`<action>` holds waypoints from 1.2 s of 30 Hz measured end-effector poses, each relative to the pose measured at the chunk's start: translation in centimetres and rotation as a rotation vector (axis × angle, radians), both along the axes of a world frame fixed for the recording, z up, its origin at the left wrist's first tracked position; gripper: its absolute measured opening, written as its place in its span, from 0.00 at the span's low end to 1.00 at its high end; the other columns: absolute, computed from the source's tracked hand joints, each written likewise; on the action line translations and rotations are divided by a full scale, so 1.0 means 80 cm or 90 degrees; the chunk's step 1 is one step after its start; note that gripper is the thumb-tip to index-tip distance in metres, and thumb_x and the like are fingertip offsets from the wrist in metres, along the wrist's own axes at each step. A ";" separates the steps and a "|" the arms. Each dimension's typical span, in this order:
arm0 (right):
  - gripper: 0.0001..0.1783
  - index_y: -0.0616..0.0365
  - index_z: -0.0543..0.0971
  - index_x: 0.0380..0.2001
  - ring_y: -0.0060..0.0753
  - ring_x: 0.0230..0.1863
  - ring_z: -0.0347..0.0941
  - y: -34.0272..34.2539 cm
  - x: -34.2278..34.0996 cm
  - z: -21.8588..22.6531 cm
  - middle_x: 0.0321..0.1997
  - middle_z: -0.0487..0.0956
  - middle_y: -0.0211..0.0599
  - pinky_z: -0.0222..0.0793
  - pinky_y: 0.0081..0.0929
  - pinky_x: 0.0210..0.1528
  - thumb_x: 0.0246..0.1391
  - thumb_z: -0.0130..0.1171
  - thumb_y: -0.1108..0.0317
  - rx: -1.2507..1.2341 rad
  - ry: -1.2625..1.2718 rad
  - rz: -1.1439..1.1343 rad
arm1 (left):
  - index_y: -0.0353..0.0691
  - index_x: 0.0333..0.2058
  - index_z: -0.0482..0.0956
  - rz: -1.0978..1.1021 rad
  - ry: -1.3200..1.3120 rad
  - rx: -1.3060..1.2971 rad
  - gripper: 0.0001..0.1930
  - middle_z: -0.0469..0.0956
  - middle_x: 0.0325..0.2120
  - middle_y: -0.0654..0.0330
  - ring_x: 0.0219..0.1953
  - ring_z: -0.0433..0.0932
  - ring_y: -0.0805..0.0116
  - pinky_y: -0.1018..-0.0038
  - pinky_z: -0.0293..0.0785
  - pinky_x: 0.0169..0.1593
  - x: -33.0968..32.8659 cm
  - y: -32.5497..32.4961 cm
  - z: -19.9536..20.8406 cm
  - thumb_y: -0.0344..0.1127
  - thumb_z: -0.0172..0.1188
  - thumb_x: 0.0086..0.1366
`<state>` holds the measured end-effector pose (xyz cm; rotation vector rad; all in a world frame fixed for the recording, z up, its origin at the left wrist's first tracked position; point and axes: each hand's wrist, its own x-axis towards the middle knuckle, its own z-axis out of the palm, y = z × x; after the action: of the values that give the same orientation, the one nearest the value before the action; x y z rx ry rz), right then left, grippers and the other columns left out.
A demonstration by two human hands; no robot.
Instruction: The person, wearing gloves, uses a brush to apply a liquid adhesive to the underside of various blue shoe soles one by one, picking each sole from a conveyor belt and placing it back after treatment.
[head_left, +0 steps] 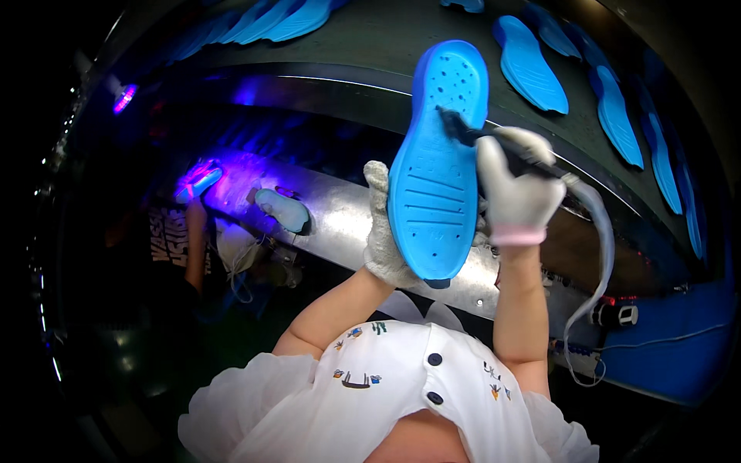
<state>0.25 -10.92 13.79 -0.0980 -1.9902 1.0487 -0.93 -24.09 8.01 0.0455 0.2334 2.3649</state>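
The room was dim, purple light pooling at the left end of a metal desk [340, 220], where a co-worker [174, 247] in a dark shirt stayed half in shadow. Beyond, blue soles [532, 65] lay along a dark belt [378, 46]. The large blue shoe sole [432, 185] was held aloft over the desk, studded face toward the wearer. The gloved left hand [384, 231] gripped it from behind and the side, elbow bent. The right hand [529, 185], also gloved, clasped a hosed black tool [461, 130], its tip at the sole's face.
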 end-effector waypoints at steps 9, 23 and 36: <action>0.12 0.63 0.82 0.36 0.25 0.30 0.79 -0.002 0.084 0.005 0.29 0.82 0.36 0.76 0.23 0.36 0.45 0.70 0.81 -0.169 -0.108 -0.009 | 0.37 0.61 0.66 -0.087 0.061 -0.027 0.54 0.80 0.44 0.50 0.43 0.83 0.59 0.64 0.84 0.48 0.028 0.007 -0.023 0.82 0.52 0.52; 0.14 0.57 0.83 0.32 0.34 0.32 0.83 -0.014 0.107 -0.010 0.31 0.84 0.41 0.77 0.27 0.40 0.39 0.70 0.83 0.159 -0.080 0.107 | 0.43 0.64 0.66 -0.147 -0.052 0.044 0.51 0.76 0.54 0.50 0.50 0.80 0.56 0.58 0.78 0.56 0.039 0.019 -0.038 0.80 0.53 0.55; 0.16 0.62 0.80 0.43 0.27 0.35 0.79 -0.001 0.104 -0.033 0.35 0.83 0.35 0.77 0.25 0.38 0.50 0.63 0.85 -0.096 -0.067 0.064 | 0.44 0.66 0.61 -0.120 -0.013 0.070 0.54 0.73 0.55 0.47 0.51 0.80 0.47 0.50 0.82 0.51 0.018 0.010 -0.020 0.83 0.48 0.53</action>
<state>8.59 -11.03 11.13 -0.1387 -2.0258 1.2809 0.54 -23.28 6.42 0.0912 0.0842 2.1868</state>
